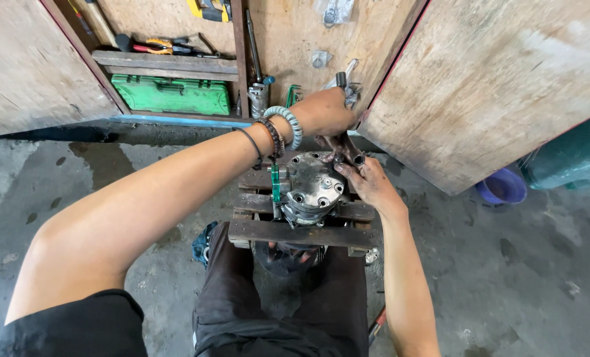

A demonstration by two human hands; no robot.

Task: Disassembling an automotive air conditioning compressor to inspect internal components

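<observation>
oil-stained concrete floor, open wooden tool cupboard far behind.
metal compressor (313, 188) sits on wooden slat stand (295, 231), centre; left hand (325, 112) clamped on wrench (343, 142), right hand (369, 182) closed steadying its head. advise: keep tool square, pull steadily.

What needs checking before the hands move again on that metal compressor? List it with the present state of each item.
1. Left hand grips the tool handle: ok.
2. Right hand touches the tool's lower end at the compressor: ok.
3. Compressor sits on the wooden slats: ok.
4. Tool seated on a bolt: cannot tell.
5. Compressor clamped down: cannot tell.
</observation>
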